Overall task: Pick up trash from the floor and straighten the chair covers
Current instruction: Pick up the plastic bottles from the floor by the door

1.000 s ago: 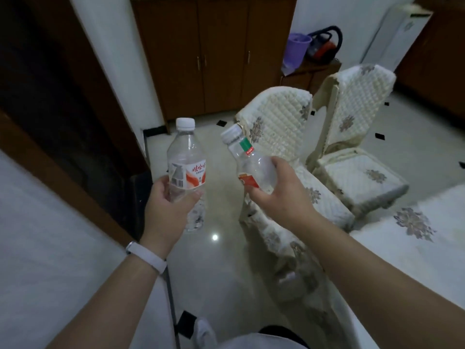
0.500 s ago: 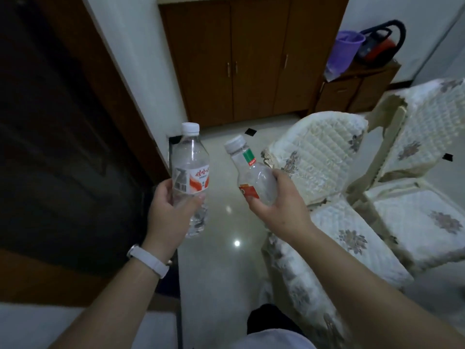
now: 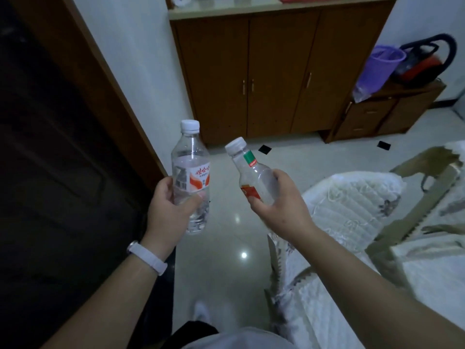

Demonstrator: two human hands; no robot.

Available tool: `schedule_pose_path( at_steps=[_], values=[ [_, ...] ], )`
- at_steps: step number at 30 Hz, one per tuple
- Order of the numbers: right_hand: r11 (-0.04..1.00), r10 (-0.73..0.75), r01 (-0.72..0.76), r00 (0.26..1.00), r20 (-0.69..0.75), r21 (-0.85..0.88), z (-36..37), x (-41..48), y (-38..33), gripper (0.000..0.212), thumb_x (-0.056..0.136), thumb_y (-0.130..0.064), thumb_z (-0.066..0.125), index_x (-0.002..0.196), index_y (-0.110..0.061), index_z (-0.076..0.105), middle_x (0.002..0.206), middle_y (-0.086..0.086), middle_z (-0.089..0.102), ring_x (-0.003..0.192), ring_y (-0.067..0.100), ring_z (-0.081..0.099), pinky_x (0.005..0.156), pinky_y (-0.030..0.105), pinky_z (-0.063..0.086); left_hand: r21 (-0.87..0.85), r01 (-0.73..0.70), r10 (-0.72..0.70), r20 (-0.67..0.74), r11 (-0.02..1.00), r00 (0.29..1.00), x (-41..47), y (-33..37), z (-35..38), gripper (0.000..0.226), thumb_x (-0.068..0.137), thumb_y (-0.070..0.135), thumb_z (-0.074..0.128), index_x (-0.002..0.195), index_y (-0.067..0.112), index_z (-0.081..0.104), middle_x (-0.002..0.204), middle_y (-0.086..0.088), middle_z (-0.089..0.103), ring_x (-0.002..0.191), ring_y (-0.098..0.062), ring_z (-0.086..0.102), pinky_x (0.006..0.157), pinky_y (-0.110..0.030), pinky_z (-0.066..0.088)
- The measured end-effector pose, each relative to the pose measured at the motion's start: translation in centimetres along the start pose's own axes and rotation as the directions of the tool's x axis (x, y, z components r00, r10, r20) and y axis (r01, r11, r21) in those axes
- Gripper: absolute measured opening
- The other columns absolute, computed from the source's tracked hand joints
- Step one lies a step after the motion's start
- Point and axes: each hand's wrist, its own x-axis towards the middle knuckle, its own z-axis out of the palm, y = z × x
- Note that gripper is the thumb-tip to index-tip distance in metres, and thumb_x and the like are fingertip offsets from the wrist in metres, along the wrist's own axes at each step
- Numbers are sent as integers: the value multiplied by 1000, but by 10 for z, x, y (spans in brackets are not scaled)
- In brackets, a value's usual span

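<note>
Bottles fill both grips: your left grip wraps the tall bottle at its label, upright; your right grip clasps the short bottle low, tilted. Both look empty, so likely light, thin, crushable: hold mid-body, gently. Chair cover lies right of that grip.

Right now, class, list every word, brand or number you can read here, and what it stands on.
"娃哈哈" in red on the upright bottle in the left hand; its smaller print is blurred.
Tilted bottle in the right hand: green band and red label, print unreadable.
</note>
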Motion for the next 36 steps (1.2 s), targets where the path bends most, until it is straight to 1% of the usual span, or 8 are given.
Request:
schedule_pose_path(
  at_steps=[7, 11, 15, 19, 22, 28, 33, 36],
  values=[
    [994, 48, -50, 999, -22, -93, 28, 90, 8, 55, 71, -59, 69, 114, -49, 35, 108, -22, 51, 98, 2, 54, 81, 32, 54, -61, 39, -36, 49, 997, 998, 115, -25, 12, 47, 75, 16, 82, 112, 33, 58, 105, 14, 72, 92, -6, 70, 66, -16, 55],
    [986, 129, -138, 987, -98, -98, 52, 157, 0, 54, 72, -55, 71, 108, -57, 32, 104, -28, 49, 97, 3, 55, 83, 38, 56, -54, 68, -59, 149, 996, 987, 208, -38, 18, 50, 75, 21, 83, 117, 32, 57, 108, 10, 71, 95, -7, 69, 77, -29, 57],
    [967, 163, -194, 969, -185, -165, 73, 217, -21, 53, 70, -56, 71, 102, -61, 30, 101, -34, 48, 96, -3, 54, 81, 31, 53, -52, 86, -70, 246, 995, 967, 299, -31, 17, 50, 73, 31, 83, 113, 40, 56, 105, 17, 69, 92, -3, 68, 74, -27, 57],
    [964, 155, -205, 950, -270, -170, 82, 269, -37, 52, 69, -58, 70, 102, -60, 30, 96, -40, 46, 94, -25, 45, 67, 10, 36, -48, 32, -16, 301, 998, 954, 373, -16, 24, 47, 69, 38, 81, 107, 46, 54, 105, 17, 68, 89, 4, 66, 68, -18, 53],
    [955, 179, -238, 937, -300, -175, 81, 300, -39, 51, 69, -55, 71, 103, -57, 32, 98, -34, 49, 95, -20, 47, 68, 12, 38, -61, 30, -8, 338, 998, 941, 409, -12, 38, 49, 73, 36, 81, 112, 44, 52, 107, 17, 67, 91, 5, 65, 64, -13, 52],
    [941, 255, -317, 893, -370, -116, 69, 361, -17, 51, 69, -56, 71, 102, -57, 32, 99, -31, 51, 95, -20, 48, 65, 8, 36, -35, 86, -65, 401, 996, 914, 465, -21, 83, 47, 76, 24, 81, 111, 39, 54, 107, 12, 68, 87, 0, 68, 75, -31, 56],
    [937, 291, -343, 869, -400, -63, 51, 421, 27, 48, 70, -58, 70, 100, -59, 32, 99, -29, 52, 97, -19, 47, 65, 10, 36, 22, 73, -75, 460, 997, 885, 524, -22, 143, 48, 76, 24, 81, 114, 37, 54, 101, 20, 69, 87, 2, 68, 70, -26, 56],
    [942, 304, -335, 857, -416, -2, 30, 468, 56, 40, 70, -60, 68, 96, -58, 38, 97, -28, 52, 94, -16, 49, 64, 9, 37, 64, 21, -49, 483, 998, 874, 563, -16, 189, 52, 75, 24, 83, 117, 34, 54, 105, 16, 70, 91, -1, 68, 70, -23, 55]
  ],
)
